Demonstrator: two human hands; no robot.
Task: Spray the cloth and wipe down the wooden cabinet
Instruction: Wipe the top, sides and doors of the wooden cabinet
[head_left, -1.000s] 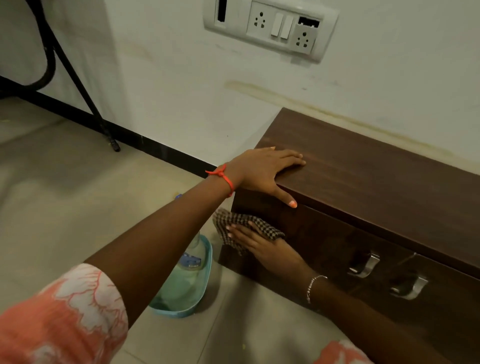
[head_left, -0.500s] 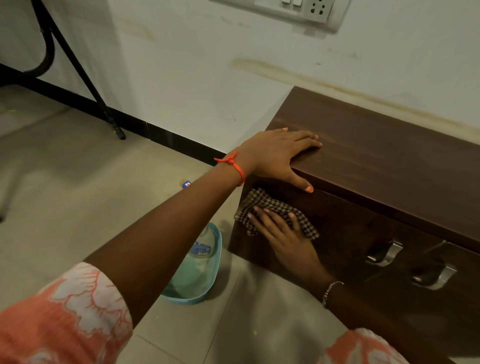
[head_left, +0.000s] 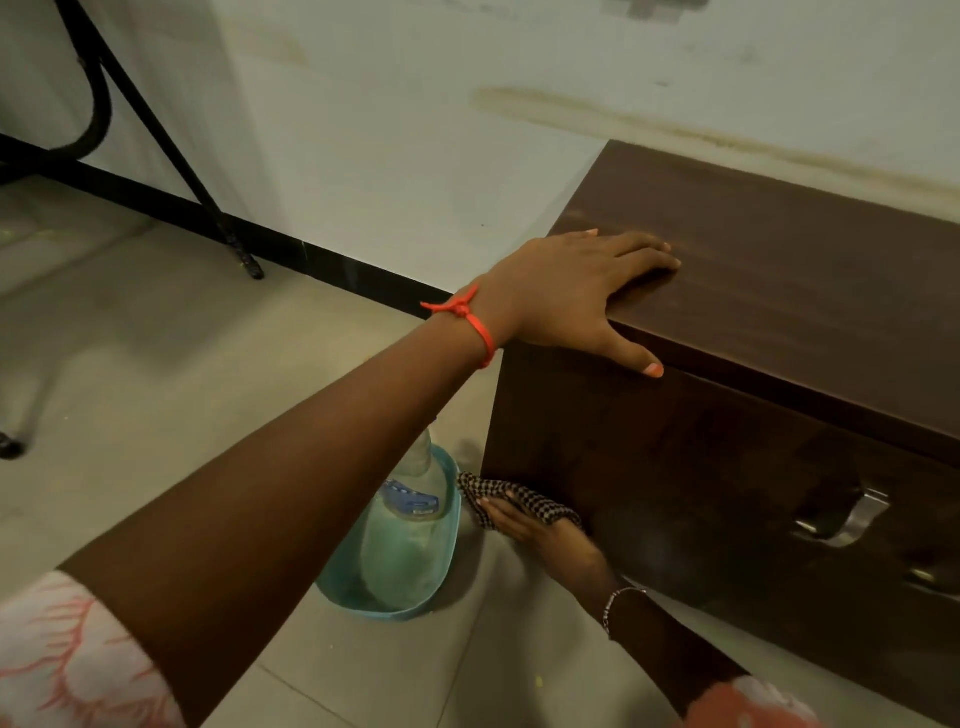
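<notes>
Two flat hands: left hand (head_left: 571, 291) atop dark brown wooden cabinet (head_left: 769, 291), right hand (head_left: 543, 538) pressing black-and-white checked cloth (head_left: 519, 496) at seven o'clock, long front toward three.

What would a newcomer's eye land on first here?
Probably the left hand, an orange band at its wrist, lying flat on the top corner of the dark wooden cabinet. Lower down, the right hand presses a checked cloth against the cabinet's front near the floor. Beside it, a spray bottle sits in a teal basin on the tiles.
</notes>
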